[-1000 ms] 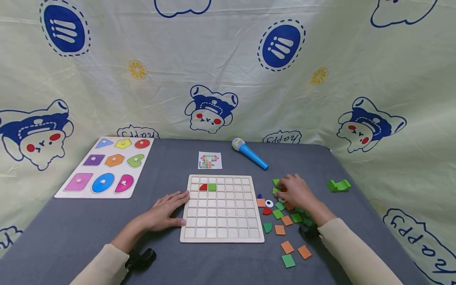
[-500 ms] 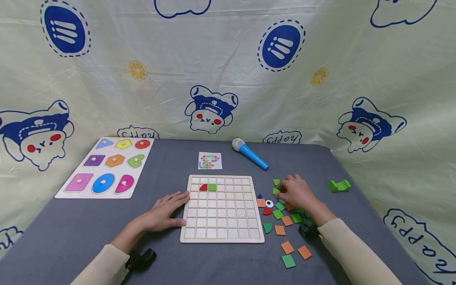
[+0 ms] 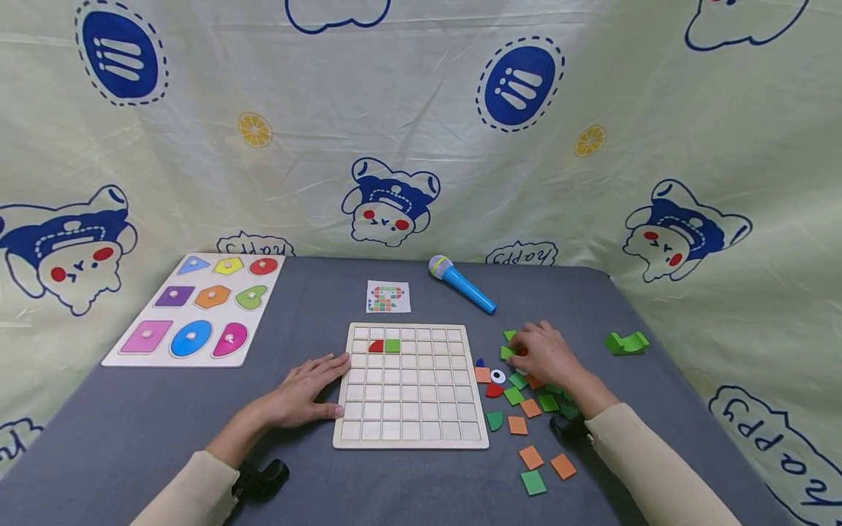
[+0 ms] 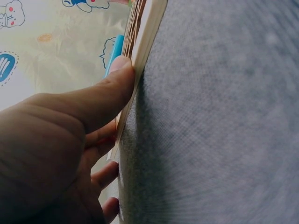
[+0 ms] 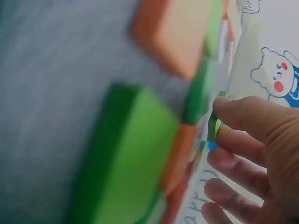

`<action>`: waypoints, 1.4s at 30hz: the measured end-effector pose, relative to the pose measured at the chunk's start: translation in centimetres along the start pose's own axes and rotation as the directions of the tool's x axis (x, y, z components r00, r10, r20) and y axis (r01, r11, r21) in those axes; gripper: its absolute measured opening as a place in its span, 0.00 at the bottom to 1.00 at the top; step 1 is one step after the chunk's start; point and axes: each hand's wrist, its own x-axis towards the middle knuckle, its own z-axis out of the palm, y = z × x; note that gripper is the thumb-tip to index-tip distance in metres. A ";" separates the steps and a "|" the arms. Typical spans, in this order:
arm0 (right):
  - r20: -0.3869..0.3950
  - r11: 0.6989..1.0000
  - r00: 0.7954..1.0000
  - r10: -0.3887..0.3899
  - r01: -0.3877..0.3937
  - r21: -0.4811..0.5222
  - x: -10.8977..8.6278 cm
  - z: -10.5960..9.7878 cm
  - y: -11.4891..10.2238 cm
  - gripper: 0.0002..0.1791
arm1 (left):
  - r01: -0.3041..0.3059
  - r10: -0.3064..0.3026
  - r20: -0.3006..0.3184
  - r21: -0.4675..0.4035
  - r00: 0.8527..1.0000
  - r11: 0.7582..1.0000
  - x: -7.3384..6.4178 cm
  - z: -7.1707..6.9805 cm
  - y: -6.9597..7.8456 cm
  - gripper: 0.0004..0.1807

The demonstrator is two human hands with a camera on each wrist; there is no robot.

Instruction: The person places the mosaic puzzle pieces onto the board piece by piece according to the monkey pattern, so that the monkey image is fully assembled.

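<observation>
Along the left edge of a pale wooden grid board (image 3: 411,394), my left hand (image 3: 296,394) rests with its fingers extended. Its thumb (image 4: 110,95) touches the board's side in the left wrist view. A red quarter-round tile (image 3: 376,346) and a green square tile (image 3: 392,345) sit side by side in the board's second row. My right hand (image 3: 546,354) is at the far side of the loose tiles, right of the board. Between its thumb and index finger it pinches a small green tile (image 5: 213,125), partly covered by the fingertips.
Several loose tiles, such as an orange tile (image 3: 531,457), lie right of the board. Behind it are a pattern card (image 3: 388,296) and a blue toy microphone (image 3: 463,286). A shape puzzle (image 3: 145,358) stands far left, a green curved block (image 3: 626,343) far right.
The green tile at my right fingertips has shifted slightly left, along with the fingers. My left hand and the board have stayed in place.
</observation>
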 end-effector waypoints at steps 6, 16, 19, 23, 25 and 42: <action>-0.039 0.998 0.997 -0.061 0.061 0.009 -0.1 -0.8 -1.8 0.15 | 0.003 -0.003 0.000 -0.001 1.000 1.000 0.0 0.0 0.0 0.43; -0.120 0.970 0.966 -0.228 0.236 0.060 0.9 -0.9 -5.7 0.13 | -0.015 0.015 -0.003 0.002 1.000 1.000 0.0 0.1 -0.1 0.43; -0.125 0.959 0.958 -0.260 0.271 0.082 1.5 -0.7 -7.0 0.13 | -0.026 0.026 -0.009 0.006 1.000 1.000 0.0 0.2 -0.2 0.42; -0.077 0.957 0.963 -0.260 0.267 0.111 2.5 -0.4 -8.7 0.14 | -0.029 0.029 -0.013 0.008 0.999 1.000 0.1 0.3 -0.3 0.42; -0.042 0.958 0.966 -0.256 0.259 0.125 3.1 -0.2 -9.5 0.14 | -0.027 0.027 -0.013 0.007 1.000 1.000 0.1 0.3 -0.3 0.42; 0.062 0.947 0.949 -0.308 0.300 0.117 5.7 1.1 -13.6 0.12 | -0.024 0.024 -0.008 0.000 1.000 1.000 0.0 0.1 -0.3 0.43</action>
